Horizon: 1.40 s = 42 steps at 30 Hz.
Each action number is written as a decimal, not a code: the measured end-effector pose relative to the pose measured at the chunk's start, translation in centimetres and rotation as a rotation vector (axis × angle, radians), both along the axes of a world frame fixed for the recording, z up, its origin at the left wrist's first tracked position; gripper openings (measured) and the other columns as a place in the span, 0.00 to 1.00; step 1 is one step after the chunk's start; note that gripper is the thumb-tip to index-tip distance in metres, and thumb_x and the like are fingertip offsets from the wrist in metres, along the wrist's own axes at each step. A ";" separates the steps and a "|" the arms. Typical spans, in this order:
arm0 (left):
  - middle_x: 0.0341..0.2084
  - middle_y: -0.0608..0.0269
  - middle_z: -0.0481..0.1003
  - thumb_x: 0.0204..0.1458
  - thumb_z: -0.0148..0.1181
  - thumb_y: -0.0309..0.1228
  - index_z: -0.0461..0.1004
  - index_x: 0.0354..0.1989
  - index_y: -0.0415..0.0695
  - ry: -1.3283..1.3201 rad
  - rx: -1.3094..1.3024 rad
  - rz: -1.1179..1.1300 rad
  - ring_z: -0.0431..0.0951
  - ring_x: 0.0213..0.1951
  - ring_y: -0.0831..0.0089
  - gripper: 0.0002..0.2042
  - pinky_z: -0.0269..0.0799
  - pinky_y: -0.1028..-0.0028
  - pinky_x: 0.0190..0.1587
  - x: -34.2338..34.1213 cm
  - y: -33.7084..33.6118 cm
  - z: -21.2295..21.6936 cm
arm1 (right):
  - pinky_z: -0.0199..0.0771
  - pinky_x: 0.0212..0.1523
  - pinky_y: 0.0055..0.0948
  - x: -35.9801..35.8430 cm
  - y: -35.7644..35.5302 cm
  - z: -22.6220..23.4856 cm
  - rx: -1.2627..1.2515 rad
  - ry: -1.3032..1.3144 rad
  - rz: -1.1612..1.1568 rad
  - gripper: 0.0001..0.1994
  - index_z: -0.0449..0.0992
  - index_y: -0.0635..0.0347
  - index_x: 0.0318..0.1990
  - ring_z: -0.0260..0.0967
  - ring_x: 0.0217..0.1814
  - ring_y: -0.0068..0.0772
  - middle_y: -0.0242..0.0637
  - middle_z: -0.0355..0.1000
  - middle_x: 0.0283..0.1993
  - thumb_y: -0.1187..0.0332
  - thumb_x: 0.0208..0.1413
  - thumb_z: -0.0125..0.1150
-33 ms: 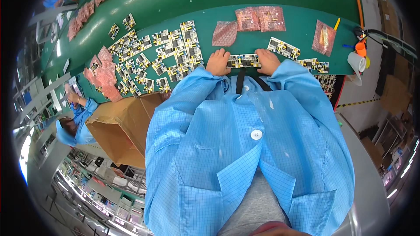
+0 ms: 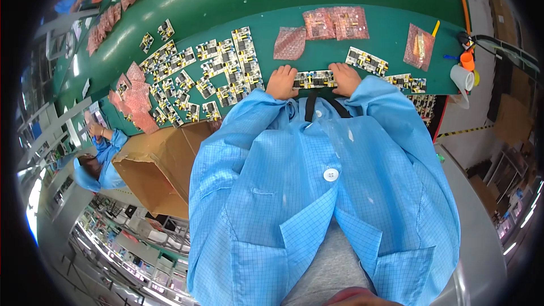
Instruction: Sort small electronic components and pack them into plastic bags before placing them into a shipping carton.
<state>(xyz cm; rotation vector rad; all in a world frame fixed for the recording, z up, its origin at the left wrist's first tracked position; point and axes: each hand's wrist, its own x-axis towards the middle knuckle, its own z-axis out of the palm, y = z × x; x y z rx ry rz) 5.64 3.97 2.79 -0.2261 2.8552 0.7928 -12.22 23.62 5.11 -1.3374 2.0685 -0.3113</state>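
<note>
Both of my hands grip a long panel of small circuit boards (image 2: 314,79) at the near edge of the green table (image 2: 391,22). My left hand (image 2: 281,82) holds its left end and my right hand (image 2: 345,78) holds its right end. The panel lies flat, just above my blue coat. Another board panel (image 2: 367,60) lies just beyond my right hand, and more boards (image 2: 411,84) sit to its right.
Many separated boards (image 2: 215,73) are spread over the table's left half. Pink bags (image 2: 334,22) (image 2: 420,45) lie at the back. A white cup (image 2: 462,76) stands at the right edge. An open cardboard box (image 2: 164,164) sits at my left, with a co-worker (image 2: 96,158) beyond it.
</note>
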 end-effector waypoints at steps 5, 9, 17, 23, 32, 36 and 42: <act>0.37 0.57 0.66 0.25 0.72 0.39 0.67 0.40 0.43 -0.021 -0.016 0.001 0.68 0.43 0.58 0.30 0.66 0.63 0.42 -0.2 0.6 -0.3 | 0.64 0.49 0.40 0.9 0.9 -2.2 0.049 0.018 -0.032 0.28 0.64 0.62 0.42 0.62 0.48 0.51 0.46 0.65 0.42 0.71 0.29 0.70; 0.36 0.59 0.68 0.23 0.74 0.39 0.68 0.39 0.44 0.065 0.038 -0.030 0.69 0.43 0.60 0.30 0.66 0.63 0.41 0.2 0.3 -0.9 | 0.63 0.49 0.41 1.5 2.0 -3.0 -0.036 -0.071 -0.120 0.23 0.66 0.63 0.38 0.61 0.47 0.52 0.46 0.65 0.41 0.72 0.29 0.66; 0.35 0.60 0.69 0.23 0.74 0.39 0.70 0.37 0.45 0.149 0.104 -0.101 0.70 0.43 0.60 0.28 0.65 0.63 0.43 1.2 -0.7 -1.7 | 0.64 0.48 0.40 3.5 3.3 -3.7 -0.190 -0.127 -0.143 0.23 0.68 0.61 0.38 0.63 0.45 0.51 0.46 0.66 0.39 0.70 0.29 0.67; 0.33 0.54 0.70 0.27 0.73 0.36 0.69 0.37 0.43 0.117 0.514 0.328 0.71 0.40 0.55 0.26 0.66 0.62 0.42 1.3 -0.1 -2.0 | 0.63 0.49 0.40 4.2 3.0 -3.1 -0.127 -0.565 -0.629 0.24 0.67 0.61 0.41 0.62 0.48 0.51 0.45 0.67 0.42 0.68 0.30 0.67; 0.45 0.53 0.71 0.30 0.72 0.38 0.66 0.49 0.42 0.093 0.142 -0.010 0.69 0.49 0.55 0.34 0.64 0.60 0.48 0.9 -0.5 -1.5 | 0.51 0.60 0.45 5.1 1.4 0.2 -0.251 0.291 -0.416 0.44 0.57 0.60 0.59 0.53 0.59 0.48 0.43 0.57 0.54 0.67 0.27 0.70; 0.45 0.54 0.71 0.30 0.72 0.38 0.65 0.49 0.42 0.027 0.136 -0.056 0.69 0.49 0.56 0.34 0.64 0.61 0.50 0.9 -0.2 -0.8 | 0.52 0.59 0.43 5.6 -1.9 3.8 -0.389 0.303 -0.052 0.38 0.61 0.62 0.54 0.57 0.57 0.47 0.43 0.61 0.52 0.69 0.28 0.69; 0.40 0.52 0.73 0.29 0.71 0.35 0.68 0.45 0.41 0.086 0.241 0.066 0.73 0.45 0.54 0.30 0.68 0.62 0.46 1.9 -0.2 0.0 | 0.60 0.50 0.43 4.9 -4.1 -0.4 -0.323 0.049 0.021 0.22 0.66 0.59 0.39 0.62 0.45 0.46 0.40 0.65 0.39 0.73 0.30 0.65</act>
